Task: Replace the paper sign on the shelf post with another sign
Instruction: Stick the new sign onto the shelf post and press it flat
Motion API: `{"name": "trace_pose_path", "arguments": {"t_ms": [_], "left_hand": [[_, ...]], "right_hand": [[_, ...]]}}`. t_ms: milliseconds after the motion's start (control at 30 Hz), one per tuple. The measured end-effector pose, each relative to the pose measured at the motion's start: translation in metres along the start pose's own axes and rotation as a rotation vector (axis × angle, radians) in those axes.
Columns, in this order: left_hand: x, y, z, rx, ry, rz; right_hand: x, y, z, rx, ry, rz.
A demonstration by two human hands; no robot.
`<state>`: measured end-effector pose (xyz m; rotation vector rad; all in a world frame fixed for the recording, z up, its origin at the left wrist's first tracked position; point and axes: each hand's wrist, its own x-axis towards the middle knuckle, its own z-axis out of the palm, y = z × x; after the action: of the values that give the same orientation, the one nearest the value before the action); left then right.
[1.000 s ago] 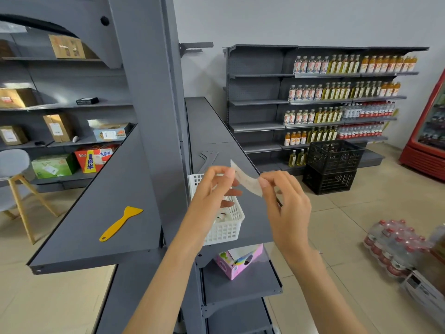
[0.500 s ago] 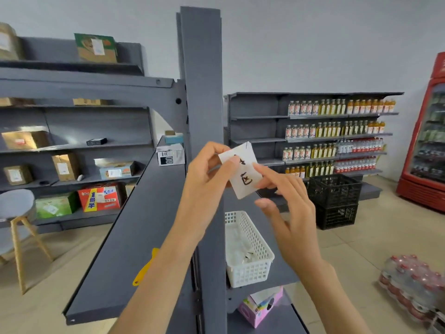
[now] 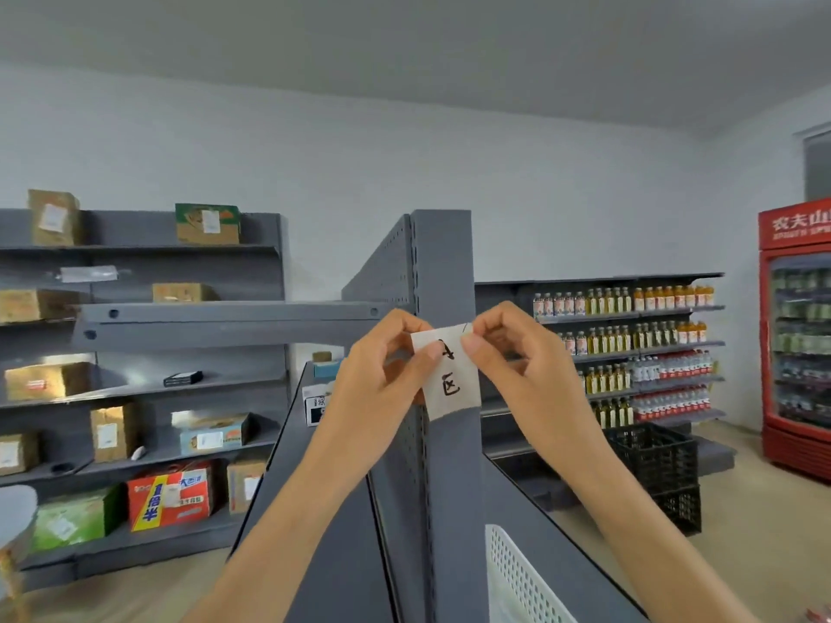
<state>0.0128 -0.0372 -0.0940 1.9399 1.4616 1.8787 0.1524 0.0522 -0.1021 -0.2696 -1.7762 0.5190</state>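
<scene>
- At chest height before the grey shelf post (image 3: 445, 272), the left hand (image 3: 382, 375) and right hand (image 3: 521, 366) both pinch the top edge of a white paper sign (image 3: 452, 384).
- Both grips are closed on the paper, thumbs in front; it lies against the post face.
- Judged step: fixing the new sign; next, press it flat and straight.
- Handwritten black characters show, the lower reading "区"; the upper is partly covered.
- Far right, a red drinks fridge (image 3: 793, 335) reads "农夫山".

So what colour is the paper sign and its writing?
White paper sign with black handwritten characters, pinched by both hands against the grey post; head view.
</scene>
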Motion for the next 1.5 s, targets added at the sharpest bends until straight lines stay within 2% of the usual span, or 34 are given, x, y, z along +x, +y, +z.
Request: {"name": "trace_pose_path", "arguments": {"t_ms": [233, 467, 800, 1033, 1333, 1500], "left_hand": [[0.047, 0.015, -0.007, 0.057, 0.113, 0.110], [0.082, 0.021, -0.009, 0.338, 0.222, 0.230], [0.095, 0.011, -0.011, 0.646, 0.224, 0.307], [0.096, 0.012, -0.009, 0.747, 0.227, 0.351], [0.097, 0.027, -0.008, 0.859, 0.274, 0.382], [0.074, 0.012, -0.001, 0.903, 0.217, 0.341]], "right_hand": [[0.050, -0.002, -0.005, -0.001, 0.062, 0.026], [0.083, 0.003, -0.008, -0.002, 0.080, 0.027], [0.091, 0.018, -0.003, -0.183, 0.163, -0.106], [0.090, 0.024, 0.000, -0.485, 0.177, -0.313], [0.098, 0.011, -0.003, -0.587, 0.231, -0.309], [0.073, 0.029, 0.005, -0.589, 0.238, -0.322]]}}
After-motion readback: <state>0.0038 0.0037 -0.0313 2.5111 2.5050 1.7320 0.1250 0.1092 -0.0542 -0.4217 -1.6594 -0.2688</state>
